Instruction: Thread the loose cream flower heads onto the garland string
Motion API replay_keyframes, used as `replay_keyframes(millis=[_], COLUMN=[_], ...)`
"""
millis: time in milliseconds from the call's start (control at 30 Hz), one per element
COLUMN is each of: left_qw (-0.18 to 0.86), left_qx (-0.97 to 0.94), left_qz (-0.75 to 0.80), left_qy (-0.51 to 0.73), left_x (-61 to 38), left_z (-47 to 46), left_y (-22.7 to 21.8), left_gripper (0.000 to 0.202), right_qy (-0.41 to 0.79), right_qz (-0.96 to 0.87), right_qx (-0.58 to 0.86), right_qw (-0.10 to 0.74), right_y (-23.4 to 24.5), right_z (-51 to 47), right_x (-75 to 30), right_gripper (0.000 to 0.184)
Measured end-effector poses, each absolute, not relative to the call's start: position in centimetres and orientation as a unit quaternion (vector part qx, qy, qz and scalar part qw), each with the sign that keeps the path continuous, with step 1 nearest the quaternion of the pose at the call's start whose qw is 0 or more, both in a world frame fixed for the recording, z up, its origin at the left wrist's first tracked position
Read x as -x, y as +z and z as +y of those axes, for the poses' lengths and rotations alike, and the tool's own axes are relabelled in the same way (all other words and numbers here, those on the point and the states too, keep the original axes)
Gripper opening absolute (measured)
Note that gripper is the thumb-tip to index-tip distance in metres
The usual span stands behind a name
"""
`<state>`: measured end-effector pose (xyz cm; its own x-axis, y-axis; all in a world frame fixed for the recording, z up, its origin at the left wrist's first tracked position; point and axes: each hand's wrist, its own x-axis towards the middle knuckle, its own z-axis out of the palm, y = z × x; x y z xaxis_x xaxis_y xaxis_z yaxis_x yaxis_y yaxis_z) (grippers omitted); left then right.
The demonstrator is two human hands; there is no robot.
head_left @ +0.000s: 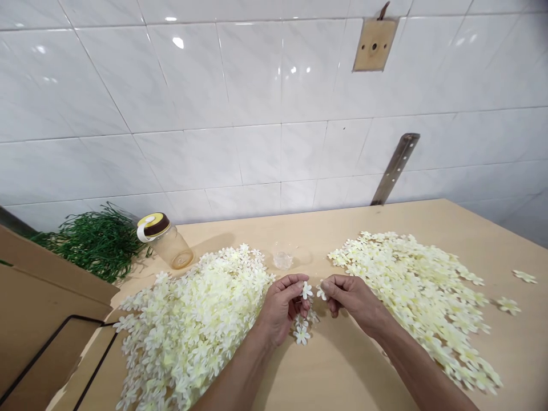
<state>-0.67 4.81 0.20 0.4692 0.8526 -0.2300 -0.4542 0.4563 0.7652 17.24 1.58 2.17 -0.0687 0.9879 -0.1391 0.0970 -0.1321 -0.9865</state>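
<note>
My left hand (286,305) pinches a small white artificial flower (307,290) between thumb and fingers. Close by on the right, my right hand (349,297) grips another pale flower (321,293) at its fingertips. The two flowers are near each other but apart. Below my left hand a few loose white flowers (302,333) lie on the table. A tall heap of white flowers (209,314) spreads to the left of my left forearm. To the right lies a flatter, yellower heap of flowers (411,285). A small clear cup (282,260) stands just beyond my hands.
On the left stand a clear bottle (171,245) with a yellow and brown lid, green artificial stems (96,240) and a cardboard box (47,308). Two single flowers (508,305) lie at the far right of the wooden table (334,365). A metal bracket (394,169) rises against the tiled wall.
</note>
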Motion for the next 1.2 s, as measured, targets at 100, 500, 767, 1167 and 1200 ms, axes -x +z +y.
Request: replay_keyframes(millis=[100,500,767,1167,1200], left_qw=[0.804,0.816,0.797,0.699,0.688], left_qx=[-0.307,-0.297,-0.385,-0.423,-0.428], left_qz=[0.306,0.298,0.307,0.401,0.412], left_qy=[0.406,0.396,0.350,0.414,0.418], left_x=[0.7,0.6,0.5,0.0,-0.2], left_z=[4.9,4.8,4.3,4.2,4.1], left_y=[0.2,0.5,1.1,0.7,0.7], left_gripper=[0.026,0.029,0.033,0.035,0.035], right_qy=[0.502,0.548,0.534,0.564,0.566], right_qz=[-0.522,-0.455,-0.467,-0.452,-0.441], right_qx=[0.558,0.539,0.572,0.516,0.512], right_qw=[0.406,0.450,0.412,0.460,0.472], right_y=[1.8,1.3,1.4,2.0,1.8], right_z=[1.5,1.8,1.5,1.3,1.4], right_x=[-17.1,-16.5,-16.1,-15.2,-15.1], right_gripper=[0.047,0.044,0.047,0.039,0.039])
